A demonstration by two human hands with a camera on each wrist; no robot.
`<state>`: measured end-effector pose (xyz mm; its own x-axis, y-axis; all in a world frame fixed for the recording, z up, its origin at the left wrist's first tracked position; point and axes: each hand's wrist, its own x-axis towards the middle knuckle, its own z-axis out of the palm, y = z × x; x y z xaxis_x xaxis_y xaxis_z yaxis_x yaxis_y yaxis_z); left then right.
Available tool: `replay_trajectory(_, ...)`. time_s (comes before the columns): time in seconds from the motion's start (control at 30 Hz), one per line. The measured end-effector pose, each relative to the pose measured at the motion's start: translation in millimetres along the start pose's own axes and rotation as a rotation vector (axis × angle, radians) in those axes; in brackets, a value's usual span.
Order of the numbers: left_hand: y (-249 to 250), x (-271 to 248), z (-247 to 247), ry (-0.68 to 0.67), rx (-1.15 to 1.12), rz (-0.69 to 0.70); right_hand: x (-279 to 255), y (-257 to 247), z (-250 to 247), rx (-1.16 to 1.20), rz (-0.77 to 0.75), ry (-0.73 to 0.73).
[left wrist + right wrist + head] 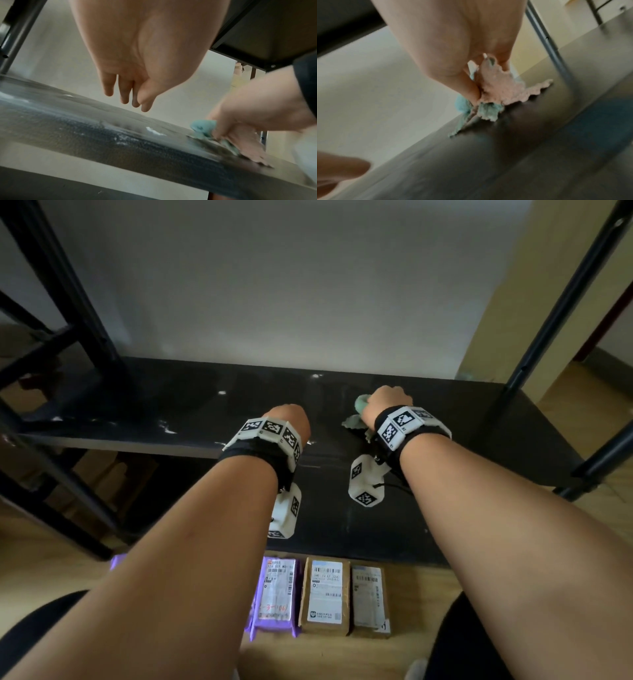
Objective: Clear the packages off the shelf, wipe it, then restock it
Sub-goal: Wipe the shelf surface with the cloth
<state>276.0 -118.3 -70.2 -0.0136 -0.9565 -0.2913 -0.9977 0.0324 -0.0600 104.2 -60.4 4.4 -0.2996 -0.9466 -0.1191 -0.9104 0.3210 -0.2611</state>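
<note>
- Shelf (191,402) stands cleared and the wiping step is under way; next comes sweeping across the white smudges (164,426) to the left.
- Right hand (388,400) grips the bunched cloth (356,422) against the board.
- Left hand (130,75) hovers relaxed, fingers straight, empty.
- Packages (325,594) wait on the floor (411,655).

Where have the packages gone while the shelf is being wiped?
In the head view, the three packages lie side by side on the wooden floor just in front of the black shelf, between the person's forearms.
</note>
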Motion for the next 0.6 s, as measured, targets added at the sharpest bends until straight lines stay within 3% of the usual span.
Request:
replay_trajectory(0.1,-1,8,0,0.017,-0.001,-0.002,12,18,-2,-0.101,0.087,-0.028)
replay_trajectory(0.27,3,26,-1,0.01,-0.022,0.029,22,2,6,-0.261,-0.002,-0.117)
replay_trajectory(0.43,-1,28,-6,0.028,-0.026,0.024,34,-29,19,-0.263,-0.157,-0.18)
replay_trajectory(0.6,-3,31,-18,0.12,0.046,0.068,62,-24,0,-0.129,-0.09,-0.105)
